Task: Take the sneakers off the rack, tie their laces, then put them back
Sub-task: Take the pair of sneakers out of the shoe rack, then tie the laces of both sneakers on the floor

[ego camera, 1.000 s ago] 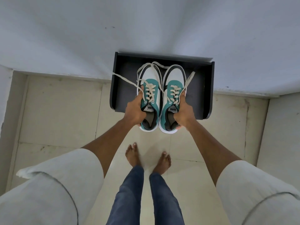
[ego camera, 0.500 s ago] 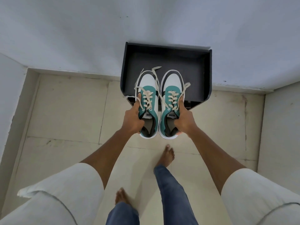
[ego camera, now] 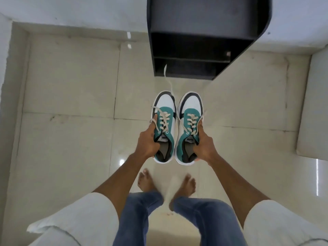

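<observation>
Each hand, left hand (ego camera: 148, 142) and right hand (ego camera: 204, 145), grips a light sneaker (ego camera: 164, 126) by its firm collar, loose laces (ego camera: 167, 77) dangling.

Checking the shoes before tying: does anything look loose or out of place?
Yes: both sneakers' laces are untied. The left sneaker has a lace end trailing loosely toward the rack; the right sneaker's lace hangs off its side.

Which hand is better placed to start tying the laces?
Neither clearly: the left hand grips the left sneaker, the right hand grips the right sneaker. Both are full, so the sneakers probably go down first. The left sneaker's lace hangs loosest.
</observation>
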